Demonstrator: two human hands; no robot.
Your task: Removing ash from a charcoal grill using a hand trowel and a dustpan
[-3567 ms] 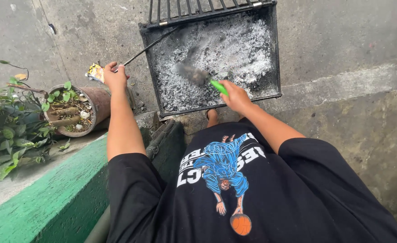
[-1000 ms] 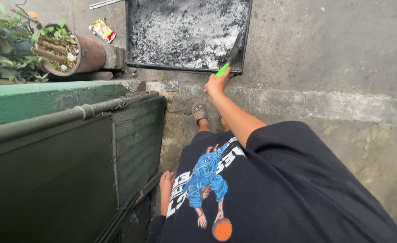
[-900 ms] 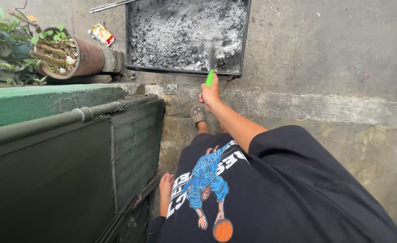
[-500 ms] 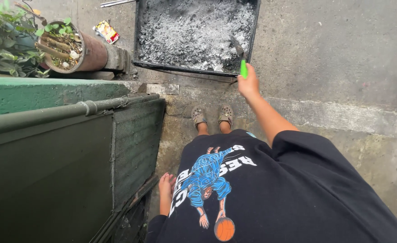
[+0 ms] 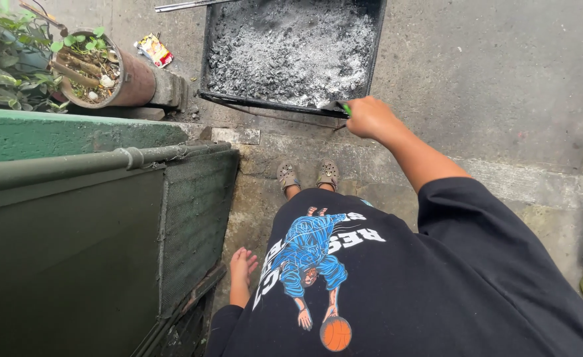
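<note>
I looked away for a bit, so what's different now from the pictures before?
The left hand let go of the long metal rod it held beside the ash tray and dropped to the person's side, open. The rod now lies on the ground by the tray's far corner. The right hand slid the green-handled tool from the middle of the ash to the tray's near right edge. Its grip on the tool stayed, and so did the flowerpot.

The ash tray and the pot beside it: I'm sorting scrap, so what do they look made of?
Ash tray: probably sheet metal, matte black, thin straight rim, grey ash inside. Pot: likely terracotta or rusted metal, dull reddish brown; can't tell which.
</note>
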